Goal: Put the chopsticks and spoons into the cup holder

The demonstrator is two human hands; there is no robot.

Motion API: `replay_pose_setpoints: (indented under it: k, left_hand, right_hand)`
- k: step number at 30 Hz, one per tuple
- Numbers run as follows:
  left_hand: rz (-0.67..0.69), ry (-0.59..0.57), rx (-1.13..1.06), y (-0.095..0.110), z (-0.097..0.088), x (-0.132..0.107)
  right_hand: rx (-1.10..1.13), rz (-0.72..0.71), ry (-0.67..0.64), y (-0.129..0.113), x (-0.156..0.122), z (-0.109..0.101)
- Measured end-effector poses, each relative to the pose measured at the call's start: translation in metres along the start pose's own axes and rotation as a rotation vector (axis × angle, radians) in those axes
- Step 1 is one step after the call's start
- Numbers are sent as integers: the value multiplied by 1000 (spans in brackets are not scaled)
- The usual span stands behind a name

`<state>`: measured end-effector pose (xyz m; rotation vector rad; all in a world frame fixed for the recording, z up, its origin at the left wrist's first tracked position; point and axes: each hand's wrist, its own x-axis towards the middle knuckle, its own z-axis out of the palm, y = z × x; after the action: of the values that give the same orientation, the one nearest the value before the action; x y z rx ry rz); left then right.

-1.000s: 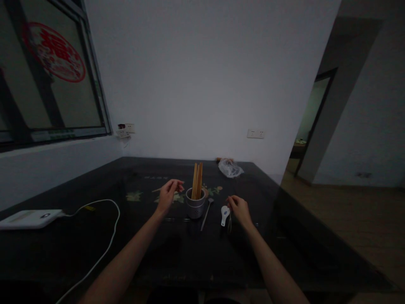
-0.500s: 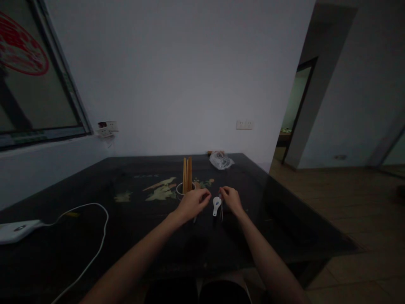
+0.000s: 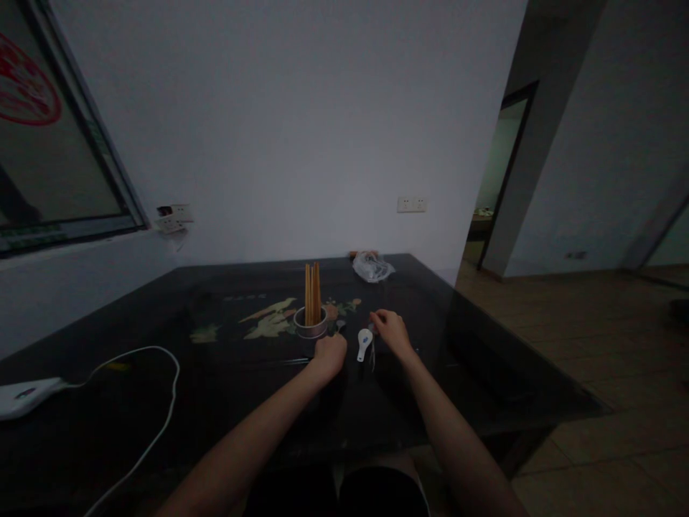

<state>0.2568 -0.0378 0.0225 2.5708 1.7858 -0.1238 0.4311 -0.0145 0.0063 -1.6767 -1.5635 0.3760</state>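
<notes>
My left hand [image 3: 329, 355] rests on the dark table [image 3: 226, 402] just in front of a metal cup [image 3: 311, 329] holding several wooden chopsticks [image 3: 311, 293]. Its fingers are curled down over the handle of a metal spoon [image 3: 340, 325], whose bowl sticks out beyond the knuckles. My right hand [image 3: 391, 333] lies a little to the right with its fingers bent together. Beside it are a white ceramic spoon [image 3: 364, 344] and a thin metal utensil [image 3: 372, 357]. What the right fingers pinch is too dark to make out.
A white device [image 3: 21, 396] with a white cable [image 3: 161, 359] lies at the table's left. A crumpled plastic bag [image 3: 371, 267] sits at the far edge by the wall. The table's right edge [image 3: 500, 337] drops to a tiled floor, with a doorway [image 3: 495, 179] beyond.
My left hand came from the left of the cup, across its front, down onto the metal spoon. My right hand stayed by the white spoon. The view turned right.
</notes>
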Motion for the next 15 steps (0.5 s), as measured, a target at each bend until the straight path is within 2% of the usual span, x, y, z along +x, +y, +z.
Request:
replay_pose_setpoints:
  k: [7,15]
  left_hand:
    - [-12,23,-4,-5,5,-1]
    - [3,61,-17,0,-1,-4]
  right_hand:
    - [-28,7,-26,-2,-2,1]
    - [-60,16,-23,-1,-2,1]
